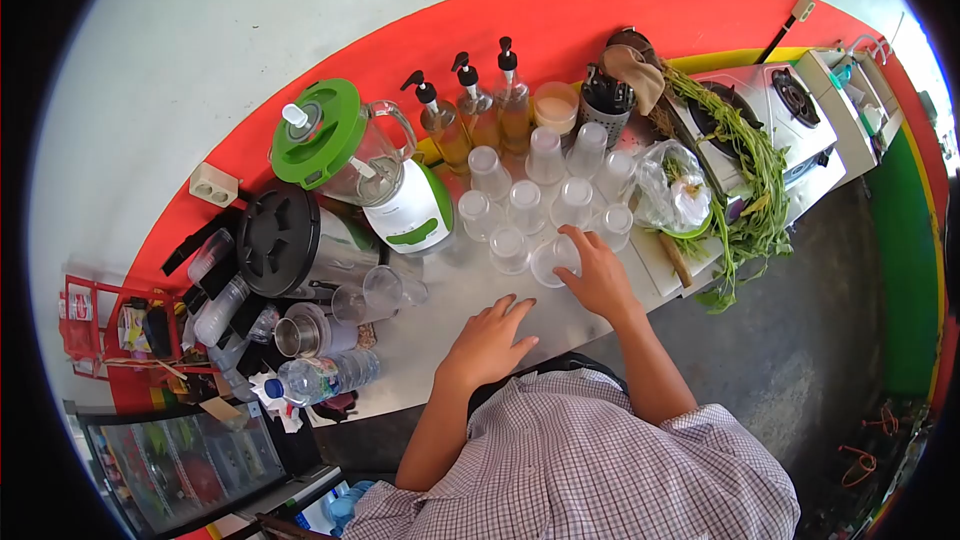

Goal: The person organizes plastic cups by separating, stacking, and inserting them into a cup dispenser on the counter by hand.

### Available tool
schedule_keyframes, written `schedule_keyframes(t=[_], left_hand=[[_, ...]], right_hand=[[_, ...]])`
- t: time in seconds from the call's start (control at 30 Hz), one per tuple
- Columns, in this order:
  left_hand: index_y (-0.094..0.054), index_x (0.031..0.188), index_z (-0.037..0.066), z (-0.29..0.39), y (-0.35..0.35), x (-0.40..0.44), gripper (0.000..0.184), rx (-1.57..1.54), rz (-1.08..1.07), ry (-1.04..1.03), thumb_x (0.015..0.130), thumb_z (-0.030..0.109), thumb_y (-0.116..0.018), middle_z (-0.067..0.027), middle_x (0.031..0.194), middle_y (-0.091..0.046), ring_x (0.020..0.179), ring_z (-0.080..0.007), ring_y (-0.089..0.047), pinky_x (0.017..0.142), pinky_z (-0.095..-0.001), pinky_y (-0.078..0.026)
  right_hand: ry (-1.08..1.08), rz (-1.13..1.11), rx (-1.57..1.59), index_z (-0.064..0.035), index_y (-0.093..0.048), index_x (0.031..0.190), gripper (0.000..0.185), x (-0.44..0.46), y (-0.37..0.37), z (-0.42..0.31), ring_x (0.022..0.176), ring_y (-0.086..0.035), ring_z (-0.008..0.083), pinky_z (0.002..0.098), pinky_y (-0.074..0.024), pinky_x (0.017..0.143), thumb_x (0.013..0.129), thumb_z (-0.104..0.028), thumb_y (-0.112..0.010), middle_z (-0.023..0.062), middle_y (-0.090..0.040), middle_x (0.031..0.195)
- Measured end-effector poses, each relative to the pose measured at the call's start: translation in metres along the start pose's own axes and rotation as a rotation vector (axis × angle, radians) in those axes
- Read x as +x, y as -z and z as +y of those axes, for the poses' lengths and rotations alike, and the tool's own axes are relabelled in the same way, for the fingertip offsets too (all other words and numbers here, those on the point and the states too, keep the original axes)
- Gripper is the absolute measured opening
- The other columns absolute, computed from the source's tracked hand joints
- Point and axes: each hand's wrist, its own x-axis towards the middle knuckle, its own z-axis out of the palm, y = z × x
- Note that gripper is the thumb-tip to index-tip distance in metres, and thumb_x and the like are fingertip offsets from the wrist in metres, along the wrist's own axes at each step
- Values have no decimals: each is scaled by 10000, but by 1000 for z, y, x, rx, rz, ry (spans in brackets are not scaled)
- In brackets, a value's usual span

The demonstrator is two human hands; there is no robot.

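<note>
Near the front edge of the metal table (430, 340), my left hand (490, 340) hovers or rests with its fingers apart, holding nothing. My right hand (597, 278) curls around the right side of a clear plastic cup (545, 262), its thumb crossing the cup and its index finger by the far rim. This cup looks wider at the top than its neighbours, which seem to stand mouth down. Several clear plastic cups (525, 205) are grouped just beyond my hands. The right hand's fingers partly hide the cup's right side.
Behind the cups stand pump bottles (480, 120), a tub of pale contents (556, 108) and a green-lidded blender (415, 210). Leafy greens (745, 150) drape over a gas stove (790, 100) at right. Left are a water bottle (325, 375) and a black-lidded container (280, 240).
</note>
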Motion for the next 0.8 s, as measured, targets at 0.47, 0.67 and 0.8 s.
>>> schedule_keyframes(t=[0.47, 0.67, 0.8], left_hand=[[-327, 1649, 68, 20, 31, -3, 860, -487, 577, -120, 935, 168, -796, -165, 1646, -428, 1374, -312, -577, 1096, -459, -483], [-300, 1669, 75, 13, 33, -16, 918, -645, 585, -205, 928, 223, -821, -136, 1672, -406, 1405, -307, -554, 1129, -462, -456], [-280, 1678, 75, 9, 35, -21, 1021, -747, 536, -282, 873, 280, -875, -129, 1682, -371, 1467, -325, -486, 1157, -466, -435]], right_hand=[[-10, -18, 1027, -33, -447, 1531, 666, 3, 72, -20, 937, -656, 126, 280, -541, 779, 953, -91, -773, 70, -696, 1156], [7, -102, 1147, -43, -452, 1523, 577, 0, 66, -27, 1023, -678, 164, 327, -572, 809, 995, -88, -680, 88, -673, 1237], [-9, -149, 1229, -56, -436, 1498, 574, -3, 66, -41, 1041, -690, 181, 340, -581, 807, 985, -111, -687, 88, -656, 1251]])
